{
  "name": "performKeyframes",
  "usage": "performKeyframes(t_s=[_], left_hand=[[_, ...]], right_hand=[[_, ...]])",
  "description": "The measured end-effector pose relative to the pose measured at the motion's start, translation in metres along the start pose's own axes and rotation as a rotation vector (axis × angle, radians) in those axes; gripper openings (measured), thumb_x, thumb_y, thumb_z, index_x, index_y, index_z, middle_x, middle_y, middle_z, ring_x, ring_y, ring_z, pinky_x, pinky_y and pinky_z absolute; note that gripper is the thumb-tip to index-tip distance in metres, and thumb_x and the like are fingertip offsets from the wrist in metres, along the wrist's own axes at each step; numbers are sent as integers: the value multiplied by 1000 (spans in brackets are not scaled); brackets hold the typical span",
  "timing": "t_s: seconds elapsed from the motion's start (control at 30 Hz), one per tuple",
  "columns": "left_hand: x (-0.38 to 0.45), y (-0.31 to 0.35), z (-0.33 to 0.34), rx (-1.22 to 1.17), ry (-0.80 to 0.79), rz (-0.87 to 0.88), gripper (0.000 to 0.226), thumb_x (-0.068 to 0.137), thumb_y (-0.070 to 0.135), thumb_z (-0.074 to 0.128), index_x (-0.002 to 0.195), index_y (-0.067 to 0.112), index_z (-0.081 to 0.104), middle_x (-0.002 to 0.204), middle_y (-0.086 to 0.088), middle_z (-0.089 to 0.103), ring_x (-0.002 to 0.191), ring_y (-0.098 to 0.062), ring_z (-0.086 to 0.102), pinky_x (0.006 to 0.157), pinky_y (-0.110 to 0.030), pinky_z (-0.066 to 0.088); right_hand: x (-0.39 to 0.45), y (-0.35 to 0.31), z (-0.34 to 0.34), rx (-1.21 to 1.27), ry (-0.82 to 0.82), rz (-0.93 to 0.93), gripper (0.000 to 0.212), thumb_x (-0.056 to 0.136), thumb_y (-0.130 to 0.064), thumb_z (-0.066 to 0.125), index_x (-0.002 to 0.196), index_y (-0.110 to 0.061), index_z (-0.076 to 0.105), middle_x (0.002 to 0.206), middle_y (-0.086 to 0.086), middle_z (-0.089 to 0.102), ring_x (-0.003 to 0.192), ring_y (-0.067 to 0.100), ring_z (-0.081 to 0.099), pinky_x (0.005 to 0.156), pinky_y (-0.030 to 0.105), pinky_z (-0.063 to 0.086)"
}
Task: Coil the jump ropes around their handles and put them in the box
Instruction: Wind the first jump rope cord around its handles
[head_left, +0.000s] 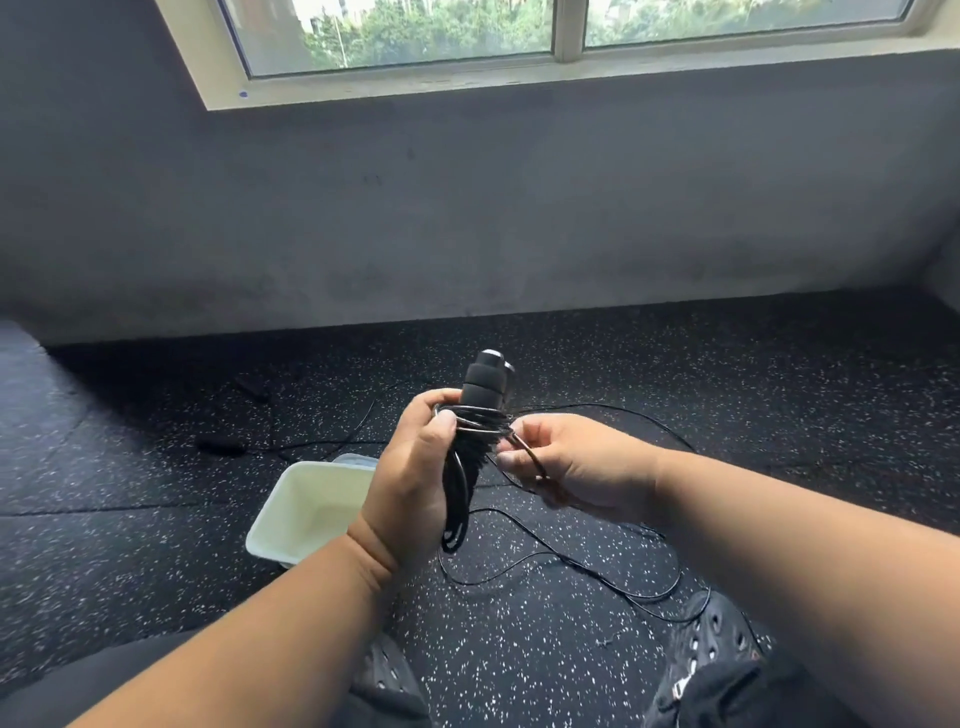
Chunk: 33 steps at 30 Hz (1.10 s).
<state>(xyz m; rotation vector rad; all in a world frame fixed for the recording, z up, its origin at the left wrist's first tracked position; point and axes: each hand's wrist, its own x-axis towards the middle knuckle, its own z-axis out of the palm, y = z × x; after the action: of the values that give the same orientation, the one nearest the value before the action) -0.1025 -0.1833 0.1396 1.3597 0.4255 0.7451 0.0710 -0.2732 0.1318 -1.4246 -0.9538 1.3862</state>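
We hold the handles (480, 395) upright in the left hand (415, 483), grip wrapped round them; the right hand (566, 462) pinches the rope (524, 447) just right of the coil. Slack trails on the floor (779, 395) near-right, so the right hand winds; box (306, 506) sits left.

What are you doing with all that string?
It's a thin black jump rope. The person's left hand grips its two black foam handles together, with a few loops already wound round them. The right hand pinches the rope to guide it. Much of it lies loose on the speckled black floor. The empty white plastic box waits nearby.
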Motion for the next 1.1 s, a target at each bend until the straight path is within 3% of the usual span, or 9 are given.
performKeyframes(t_s=[0.17, 0.33, 0.43, 0.53, 0.7, 0.8, 0.87, 0.97, 1.1], left_hand=[[4, -14, -10, 91, 122, -78, 51, 88, 55, 58, 121, 16, 59, 109, -12, 69, 99, -24, 61, 100, -62, 48], [9, -16, -17, 154, 105, -85, 55, 82, 67, 69, 113, 22, 62, 95, -4, 65, 88, -20, 57, 85, -47, 47], [9, -16, -16, 151, 105, -100, 62, 80, 64, 70, 117, 16, 60, 94, -3, 64, 85, -17, 57, 81, -40, 47], [12, -13, -16, 87, 111, -137, 67, 80, 57, 70, 122, 7, 58, 90, -1, 62, 76, -11, 56, 68, -28, 46], [11, -10, -16, -36, 48, -182, 57, 90, 40, 62, 126, -3, 54, 85, -2, 61, 67, -7, 55, 57, -21, 46], [6, -8, -11, -34, 32, -199, 62, 87, 49, 64, 128, 3, 55, 86, -8, 60, 63, -14, 52, 51, -26, 44], [5, -6, -10, -45, 41, -206, 54, 89, 47, 59, 126, 8, 56, 90, -13, 59, 62, -16, 51, 49, -25, 44], [8, -5, -15, -65, 62, -238, 59, 90, 48, 56, 129, 5, 56, 99, -19, 58, 62, -19, 51, 44, -22, 43], [12, -1, -24, -174, 30, -379, 60, 89, 58, 57, 123, 8, 66, 95, -15, 66, 53, -18, 56, 38, -21, 37]], right_hand=[[0, -2, 10, -125, 283, -63, 16, 97, -6, 67, 108, -17, 63, 67, 4, 60, 48, 11, 47, 44, 23, 37], [-9, -11, 10, -2, 154, 15, 18, 95, 2, 60, 90, -11, 71, 67, 6, 58, 50, 11, 48, 46, 22, 40], [-17, -16, 13, -139, 112, 23, 10, 82, -7, 64, 86, -9, 73, 63, 8, 60, 49, 15, 53, 50, 26, 46], [-20, -16, 22, -437, 224, -61, 21, 85, -2, 59, 80, -15, 75, 63, 4, 68, 55, 15, 62, 59, 31, 53], [-16, -11, 15, -387, 450, -265, 7, 91, -19, 74, 85, -19, 77, 77, 8, 76, 64, 12, 60, 63, 40, 55], [-13, -7, 3, -476, 553, -268, 16, 93, -33, 76, 82, -22, 76, 69, 0, 73, 59, 8, 54, 59, 39, 51], [-16, -7, -3, -768, 541, -253, 24, 92, -47, 73, 83, -26, 74, 65, -11, 68, 56, 3, 53, 58, 28, 48], [-19, -5, -7, -1213, 441, -246, 41, 92, -65, 61, 81, -26, 66, 72, -13, 64, 66, 9, 57, 63, 31, 45], [-14, -5, -9, -1011, 424, -174, 56, 100, -56, 55, 66, -12, 57, 57, 2, 61, 52, 17, 50, 56, 36, 41]])
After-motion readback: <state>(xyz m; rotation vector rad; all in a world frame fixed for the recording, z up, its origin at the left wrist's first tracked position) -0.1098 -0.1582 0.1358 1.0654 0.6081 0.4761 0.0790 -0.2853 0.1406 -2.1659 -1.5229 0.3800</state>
